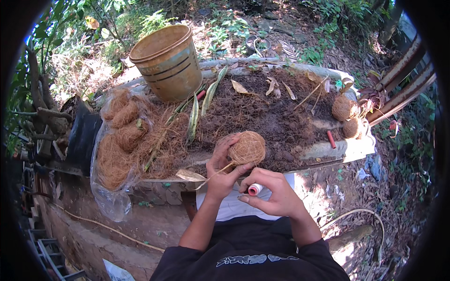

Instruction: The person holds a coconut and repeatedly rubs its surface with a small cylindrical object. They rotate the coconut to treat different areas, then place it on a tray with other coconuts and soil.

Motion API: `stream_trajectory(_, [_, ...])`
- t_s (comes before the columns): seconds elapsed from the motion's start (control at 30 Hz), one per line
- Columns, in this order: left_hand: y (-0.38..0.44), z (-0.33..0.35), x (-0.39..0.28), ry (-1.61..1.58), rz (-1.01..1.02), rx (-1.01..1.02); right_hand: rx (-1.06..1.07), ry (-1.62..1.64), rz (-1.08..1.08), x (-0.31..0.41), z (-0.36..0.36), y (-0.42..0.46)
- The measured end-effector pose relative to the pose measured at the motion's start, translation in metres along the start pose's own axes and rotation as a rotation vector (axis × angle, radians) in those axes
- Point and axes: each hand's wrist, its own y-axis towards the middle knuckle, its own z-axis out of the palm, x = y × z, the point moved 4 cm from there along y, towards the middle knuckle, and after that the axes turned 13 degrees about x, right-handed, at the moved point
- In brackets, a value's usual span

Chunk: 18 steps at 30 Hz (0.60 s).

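My left hand point(222, 168) grips a round ball of brown coconut fibre point(247, 148), criss-crossed with pale thread. A thin stem with a dry leaf point(191, 175) at its lower end sticks out beside that hand's thumb. Just right of and below the ball, my right hand point(272, 191) holds a spool of white thread point(255, 189) with a reddish core. Any thread running from spool to ball is too fine to make out. Both hands are above the near edge of a table strewn with dark soil point(267, 116).
A clear plastic bag point(119, 207) of coconut fibre point(114, 158) lies left, below a dirty bucket point(172, 70). Long variegated leaves point(212, 92) rest mid-table. Two fibre balls point(345, 108) and a red tube point(331, 139) are at the right, near rusty metal beams point(404, 95).
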Motion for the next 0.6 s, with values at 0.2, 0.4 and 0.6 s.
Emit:
stream_trajectory(0.2, [0.007, 0.005, -0.013, -0.475, -0.103, -0.174, 0.260, 0.241, -0.056, -0.008, 0.017, 0.003])
stream_trajectory(0.4, [0.002, 0.005, -0.010, -0.724, -0.034, 0.036, 0.195, 1.252, -0.073, -0.069, 0.012, 0.002])
stream_trajectory(0.6, [-0.013, -0.001, 0.007, -0.698, -0.123, 0.268, -0.122, 1.215, 0.060, -0.061, -0.025, 0.009])
